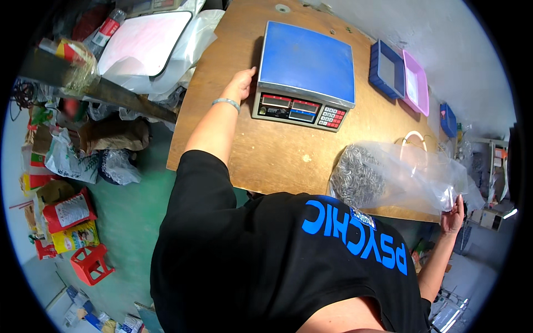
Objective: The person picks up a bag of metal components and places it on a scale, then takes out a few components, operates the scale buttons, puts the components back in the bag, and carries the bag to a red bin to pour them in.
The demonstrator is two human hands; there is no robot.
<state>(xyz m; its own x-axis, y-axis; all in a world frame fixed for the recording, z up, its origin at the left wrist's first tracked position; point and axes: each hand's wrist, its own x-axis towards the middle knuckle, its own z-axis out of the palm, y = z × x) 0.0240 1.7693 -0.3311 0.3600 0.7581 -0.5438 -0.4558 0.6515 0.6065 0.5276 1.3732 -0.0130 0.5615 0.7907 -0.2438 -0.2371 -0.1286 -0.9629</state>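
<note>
A countertop scale (306, 65) with a blue platform and a grey front with displays and keys sits on the wooden table. My left hand (242, 83) is at its left side, thumb stretched out; the other fingertips are partly hidden. The hand looks to touch the casing but does not wrap round it. At the table's near right lies a clear plastic bag (425, 172) filled at its left end with a tangle of small shiny metal pieces (358, 175), too small to name. My right hand (452, 217) pinches the bag's loose end.
On the table (222, 161), a blue basket (387, 69) and a pink basket (415, 83) stand by the wall, with a smaller blue bin (447, 120) farther right. To the left are a whiteboard (144, 44), a bottle (108, 30), bags and a red stool (91, 265).
</note>
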